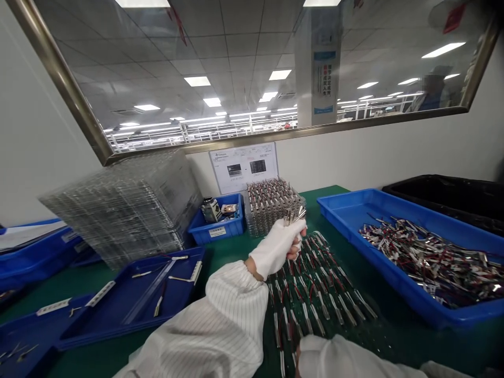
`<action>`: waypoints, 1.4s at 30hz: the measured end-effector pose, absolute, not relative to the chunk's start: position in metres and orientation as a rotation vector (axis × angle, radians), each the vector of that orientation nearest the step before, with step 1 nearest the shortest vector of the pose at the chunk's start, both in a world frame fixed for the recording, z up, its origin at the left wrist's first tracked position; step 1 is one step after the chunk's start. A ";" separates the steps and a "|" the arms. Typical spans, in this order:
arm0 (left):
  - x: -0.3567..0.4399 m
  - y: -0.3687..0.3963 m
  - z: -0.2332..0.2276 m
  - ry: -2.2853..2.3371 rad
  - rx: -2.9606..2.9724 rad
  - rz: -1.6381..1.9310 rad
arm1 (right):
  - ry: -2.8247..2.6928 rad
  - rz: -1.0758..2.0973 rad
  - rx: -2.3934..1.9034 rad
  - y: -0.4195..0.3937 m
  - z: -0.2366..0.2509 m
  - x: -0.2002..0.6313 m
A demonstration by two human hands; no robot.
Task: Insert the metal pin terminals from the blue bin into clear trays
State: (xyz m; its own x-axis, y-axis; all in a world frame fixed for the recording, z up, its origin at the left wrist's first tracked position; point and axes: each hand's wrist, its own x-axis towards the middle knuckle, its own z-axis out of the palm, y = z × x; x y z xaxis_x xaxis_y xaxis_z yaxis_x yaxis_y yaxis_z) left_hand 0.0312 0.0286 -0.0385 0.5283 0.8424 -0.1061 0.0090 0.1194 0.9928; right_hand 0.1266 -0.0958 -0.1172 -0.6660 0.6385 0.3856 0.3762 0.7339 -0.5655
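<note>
The gloved left hand is clenched around a bundle of small metal parts, held up over a clear tray of the same wired parts in rows. The right hand rests at that tray's near edge; whether it grips anything cannot be told. To the right, a big blue bin holds a loose heap of such parts, and a small blue box behind holds a bottle.

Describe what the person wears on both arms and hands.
Both arms are in loose white sleeves with fine pinstripes, gathered at the cuff. The left hand wears a white fabric glove with open fingertips. The right hand, low at the frame's edge, is covered in similar white fabric; its fingers are out of view.
</note>
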 end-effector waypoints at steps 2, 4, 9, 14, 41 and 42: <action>0.031 0.028 -0.040 0.801 1.343 0.726 | -2.329 0.639 -0.787 -0.090 -0.120 0.133; 0.030 0.028 -0.042 0.754 1.365 0.733 | -2.253 0.669 -0.851 -0.086 -0.122 0.139; 0.028 0.025 -0.041 0.695 1.414 0.692 | -1.929 0.683 -1.105 -0.078 -0.100 0.154; 0.031 0.013 -0.044 0.707 1.574 0.427 | -1.377 0.864 -1.106 -0.060 -0.069 0.173; 0.033 0.002 -0.037 0.770 2.281 0.328 | -1.269 0.777 -1.213 -0.060 -0.051 0.177; 0.032 0.002 -0.035 0.751 2.254 0.328 | -1.251 0.761 -1.217 -0.060 -0.050 0.177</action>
